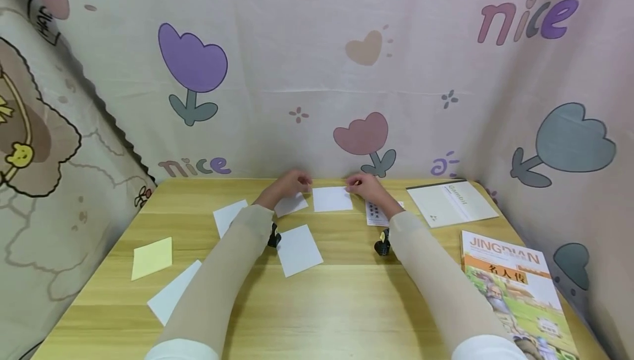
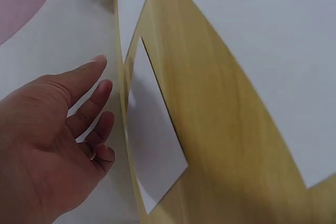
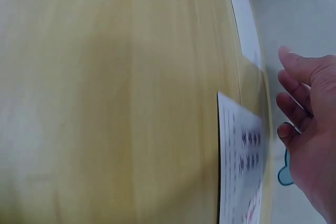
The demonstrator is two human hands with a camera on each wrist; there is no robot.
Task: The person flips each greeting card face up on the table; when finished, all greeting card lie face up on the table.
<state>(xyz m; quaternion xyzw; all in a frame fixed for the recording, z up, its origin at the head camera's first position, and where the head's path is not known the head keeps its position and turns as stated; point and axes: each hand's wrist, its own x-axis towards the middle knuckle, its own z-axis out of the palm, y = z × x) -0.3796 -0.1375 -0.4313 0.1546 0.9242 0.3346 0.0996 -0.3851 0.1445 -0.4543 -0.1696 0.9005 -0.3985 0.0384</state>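
Both hands reach to the table's far edge by the curtain. My left hand [image 1: 292, 184] hovers with fingers loosely spread and holds nothing [image 2: 79, 108]; a white paper square [image 1: 291, 205] [image 2: 155, 145] lies just beneath it. My right hand [image 1: 364, 185] [image 3: 307, 119] is relaxed and empty, above a printed sheet with dark dots [image 1: 376, 214] [image 3: 239, 166]. Between the hands lies another white paper square [image 1: 332, 198], with the fingertips close to its far corners. I cannot tell whether they touch it.
More white squares [image 1: 299, 250] [image 1: 229, 217] [image 1: 173, 292] and a yellow square [image 1: 152, 258] lie on the wooden table [image 1: 346, 305]. A pale booklet [image 1: 451, 201] and a colourful book [image 1: 515, 288] sit at the right. Patterned curtains enclose the back and sides.
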